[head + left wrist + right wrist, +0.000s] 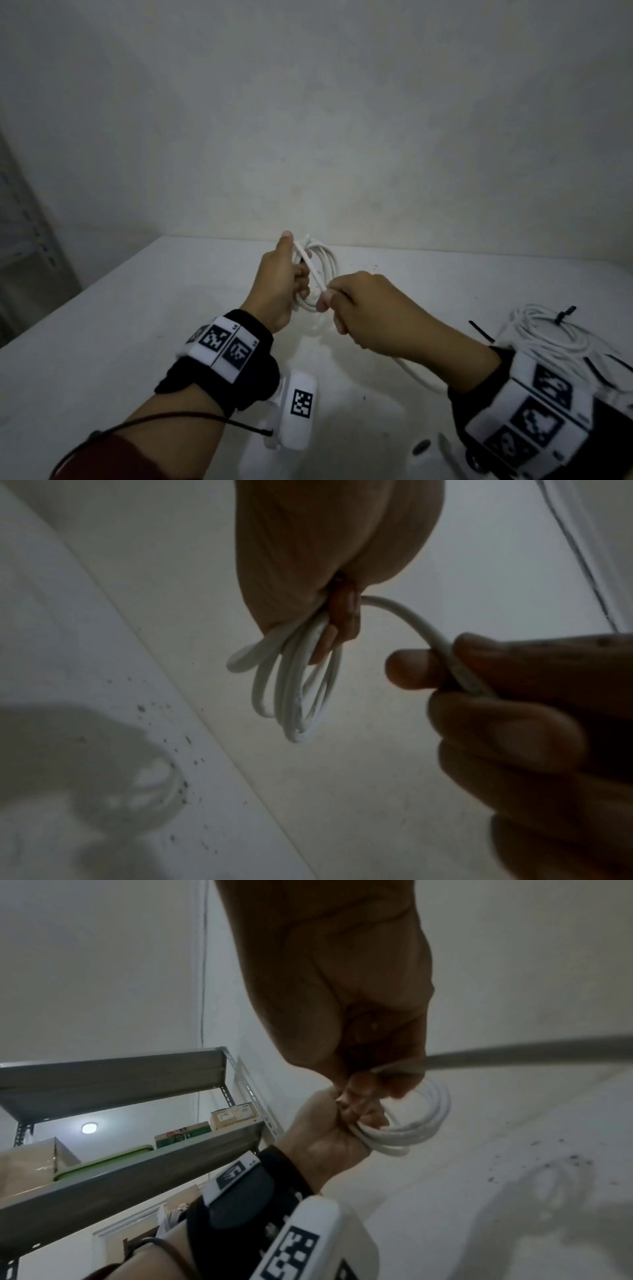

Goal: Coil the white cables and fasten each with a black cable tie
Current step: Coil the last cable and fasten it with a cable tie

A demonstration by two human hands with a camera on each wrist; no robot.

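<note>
My left hand (284, 281) grips a coil of white cable (323, 270) above the white table (102, 359), its fingers curled round several loops (298, 696). My right hand (363, 308) pinches the loose strand (421, 631) of the same cable close beside the coil, and the strand trails back under my right wrist (421, 377). In the right wrist view the coil (414, 1129) hangs from my left fist (329, 1131). A second white cable coil (544, 332) lies at the right with a black cable tie (565, 313) round it.
Loose black cable ties (481, 330) lie on the table beside the fastened coil. A grey metal shelf rack (137, 1150) with boxes stands to the left of the table. A bare wall (308, 120) rises behind the table's far edge.
</note>
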